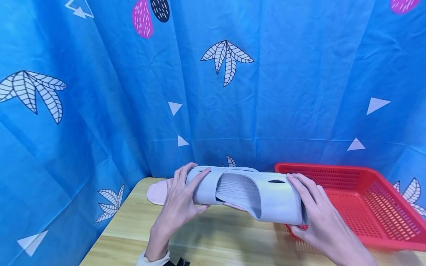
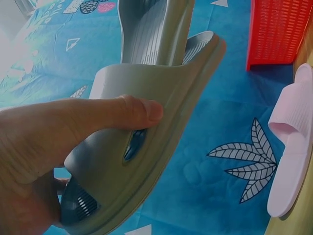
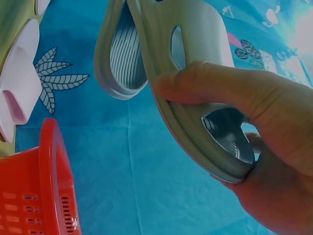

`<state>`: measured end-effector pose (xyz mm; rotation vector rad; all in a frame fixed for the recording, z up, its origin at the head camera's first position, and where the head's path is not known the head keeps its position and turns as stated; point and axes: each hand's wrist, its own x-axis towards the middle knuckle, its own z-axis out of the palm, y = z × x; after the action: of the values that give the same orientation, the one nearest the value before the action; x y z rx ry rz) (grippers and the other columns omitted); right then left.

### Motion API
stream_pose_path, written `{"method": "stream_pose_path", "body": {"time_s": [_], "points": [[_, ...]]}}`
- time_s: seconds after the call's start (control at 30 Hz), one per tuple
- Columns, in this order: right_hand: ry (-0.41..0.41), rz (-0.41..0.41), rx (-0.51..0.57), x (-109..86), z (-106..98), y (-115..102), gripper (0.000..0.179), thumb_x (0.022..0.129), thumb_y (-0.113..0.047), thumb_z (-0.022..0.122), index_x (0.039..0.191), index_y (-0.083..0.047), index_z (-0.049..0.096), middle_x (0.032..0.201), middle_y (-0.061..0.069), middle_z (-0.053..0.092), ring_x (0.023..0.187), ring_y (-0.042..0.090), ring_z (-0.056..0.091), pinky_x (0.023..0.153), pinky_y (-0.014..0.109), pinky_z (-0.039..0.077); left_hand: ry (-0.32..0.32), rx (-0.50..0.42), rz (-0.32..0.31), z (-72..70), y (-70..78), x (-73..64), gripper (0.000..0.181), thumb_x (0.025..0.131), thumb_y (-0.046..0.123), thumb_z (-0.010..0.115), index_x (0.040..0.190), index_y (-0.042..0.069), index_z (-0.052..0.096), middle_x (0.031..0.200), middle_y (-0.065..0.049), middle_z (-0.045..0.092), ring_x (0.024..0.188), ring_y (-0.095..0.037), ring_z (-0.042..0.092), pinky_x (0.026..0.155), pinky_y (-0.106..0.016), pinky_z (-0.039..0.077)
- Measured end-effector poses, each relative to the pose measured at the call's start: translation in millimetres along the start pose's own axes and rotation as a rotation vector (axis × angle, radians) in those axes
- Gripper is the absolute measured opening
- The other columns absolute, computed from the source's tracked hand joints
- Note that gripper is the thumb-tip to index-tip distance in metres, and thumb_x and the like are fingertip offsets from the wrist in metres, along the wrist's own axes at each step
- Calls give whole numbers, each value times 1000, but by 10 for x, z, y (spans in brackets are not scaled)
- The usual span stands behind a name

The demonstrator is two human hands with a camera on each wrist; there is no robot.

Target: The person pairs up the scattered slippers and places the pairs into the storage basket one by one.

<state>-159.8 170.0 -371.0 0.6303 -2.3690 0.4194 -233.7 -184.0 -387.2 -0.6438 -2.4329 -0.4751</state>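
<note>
Two light grey slippers are held up above the table, overlapping heel to toe. My left hand (image 1: pixel 181 199) grips the left grey slipper (image 2: pixel 122 88) round its strap, with the thumb lying across the strap beside a slot. At the other end my right hand (image 1: pixel 319 214) holds the right grey slipper (image 1: pixel 279 197) by its toe end, thumb along the sole's edge in the right wrist view. Behind them a pink slipper (image 1: pixel 157 193) lies on the wooden table (image 1: pixel 133 218), mostly hidden in the head view. The left wrist view shows a pink slipper (image 2: pixel 293 142) more fully.
A red plastic basket (image 1: pixel 369 242) with perforated walls stands at the table's right, just beyond my right hand. A blue patterned curtain (image 1: pixel 283 92) hangs behind and to the left of the table. The table's left edge runs beside my left forearm.
</note>
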Motion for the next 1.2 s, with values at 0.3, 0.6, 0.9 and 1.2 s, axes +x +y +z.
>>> {"method": "stream_pose_path", "body": {"time_s": [0.3, 0.6, 0.9, 1.2], "points": [[2, -5, -4, -22, 14, -3, 138, 35, -14, 107, 156, -9, 41, 147, 8, 47, 124, 25, 48, 94, 36, 55, -9, -57, 51, 40, 46, 11, 105, 56, 36, 102, 148, 33, 53, 151, -8, 41, 136, -31, 35, 88, -48, 36], [22, -42, 59, -16, 50, 1, 133, 36, -9, 104, 155, -8, 43, 147, 10, 48, 123, 26, 48, 107, 3, 16, -30, -84, 70, 63, 86, 8, 105, 57, 37, 102, 149, 34, 52, 154, -5, 40, 137, -31, 35, 95, -53, 40], [7, -11, 27, -8, 90, 5, 137, 33, -13, 107, 155, -9, 43, 145, 9, 48, 122, 25, 48, 99, 30, 52, -12, -90, 92, 83, 98, 5, 107, 56, 36, 103, 150, 36, 51, 154, -2, 42, 136, -30, 34, 93, -49, 37], [28, -20, 18, -4, 125, 30, 133, 35, -16, 104, 154, -9, 45, 144, 8, 50, 123, 24, 49, 103, 18, 41, 6, -87, 102, 74, 91, -1, 106, 56, 37, 103, 149, 37, 52, 153, -2, 43, 136, -29, 35, 90, -46, 38]]}}
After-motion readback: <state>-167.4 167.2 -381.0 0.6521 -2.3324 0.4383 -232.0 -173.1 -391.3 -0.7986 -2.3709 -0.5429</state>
